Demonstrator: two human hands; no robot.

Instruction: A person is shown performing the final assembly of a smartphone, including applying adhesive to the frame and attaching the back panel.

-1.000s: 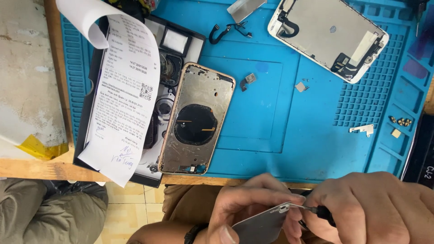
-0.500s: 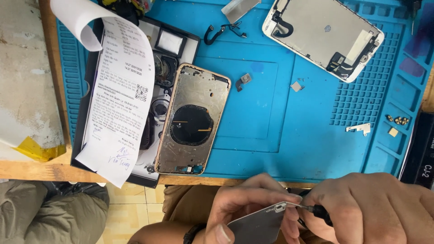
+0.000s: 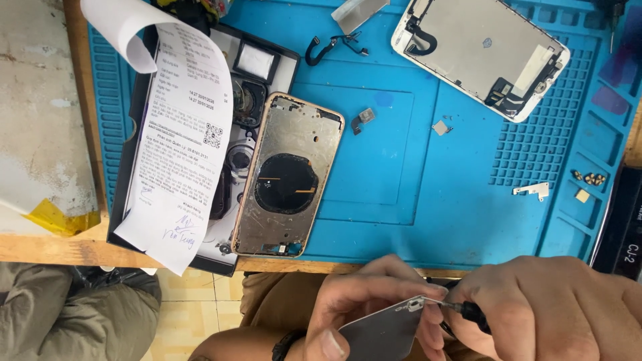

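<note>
My left hand (image 3: 364,304) grips a thin grey metal plate (image 3: 378,331) low in the view, below the table's front edge. My right hand (image 3: 555,307) holds a small dark-handled screwdriver (image 3: 461,309) whose tip touches the plate's upper corner. On the blue work mat (image 3: 414,200) above lies an emptied gold-rimmed phone housing (image 3: 287,177) with a round black coil inside. A white phone screen assembly (image 3: 481,53) lies face down at the far right of the mat.
A black tray (image 3: 261,63) of parts sits at the mat's left, covered by a long white paper receipt (image 3: 180,140). Small brackets (image 3: 531,190), screws (image 3: 588,178) and a black flex cable (image 3: 331,45) lie scattered on the mat. The wooden table edge (image 3: 53,247) runs along the front.
The view has shifted slightly, so the mat and its parts sit a little lower and to the left. Both hands hold the plate and screwdriver as before.
</note>
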